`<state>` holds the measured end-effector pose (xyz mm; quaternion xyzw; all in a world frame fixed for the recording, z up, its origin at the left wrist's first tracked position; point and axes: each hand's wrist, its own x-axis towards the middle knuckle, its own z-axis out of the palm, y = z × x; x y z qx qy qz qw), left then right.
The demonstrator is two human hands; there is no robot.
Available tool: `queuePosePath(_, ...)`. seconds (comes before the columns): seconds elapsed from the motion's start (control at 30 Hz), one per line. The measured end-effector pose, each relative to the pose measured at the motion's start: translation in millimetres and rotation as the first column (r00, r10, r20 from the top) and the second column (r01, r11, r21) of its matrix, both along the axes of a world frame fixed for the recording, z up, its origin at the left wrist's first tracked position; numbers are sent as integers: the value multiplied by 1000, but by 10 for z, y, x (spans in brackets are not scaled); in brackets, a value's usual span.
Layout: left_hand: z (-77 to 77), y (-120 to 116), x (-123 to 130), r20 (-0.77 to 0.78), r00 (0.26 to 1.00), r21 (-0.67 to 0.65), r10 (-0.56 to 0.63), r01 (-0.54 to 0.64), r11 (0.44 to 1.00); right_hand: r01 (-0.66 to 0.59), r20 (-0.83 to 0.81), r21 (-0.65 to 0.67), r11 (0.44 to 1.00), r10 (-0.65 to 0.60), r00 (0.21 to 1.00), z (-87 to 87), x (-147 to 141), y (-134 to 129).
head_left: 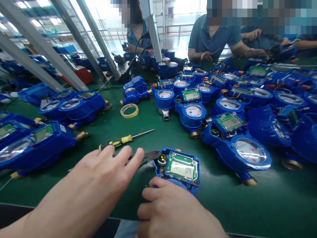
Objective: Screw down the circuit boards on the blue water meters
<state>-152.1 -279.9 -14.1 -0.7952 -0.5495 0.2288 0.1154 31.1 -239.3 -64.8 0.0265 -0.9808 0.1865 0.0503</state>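
My left hand is closed around a pair of pliers, whose dark jaws reach the upper left edge of a blue water meter. The meter's cover is off, showing a green circuit board with a lit display and a round battery-like part beside it. My right hand grips the near side of this meter and hides its dial. Just beyond my left hand lies a screwdriver with a yellow and black handle, its shaft pointing right.
Many open blue meters crowd the right side of the green table; several more lie at left. A tape roll sits mid-table. Grey metal posts rise at left. Co-workers sit across the table.
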Motion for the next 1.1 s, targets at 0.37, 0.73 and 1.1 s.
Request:
queuePosePath(0.37,45,267,-182,377,912,-211,162,-86,974,7,-31,-44,999,-8,999,-146,-116,18)
queuePosePath(0.73,-71,204,-296,422,890,-134,172,-126,983,2,-54,-23,1000,-4,999,-198,-131,18)
queuePosePath(1.1,-174,63,-124,274,962,76,17,-39,996,22,-7,1,1000,-22,1000,12,17,-27)
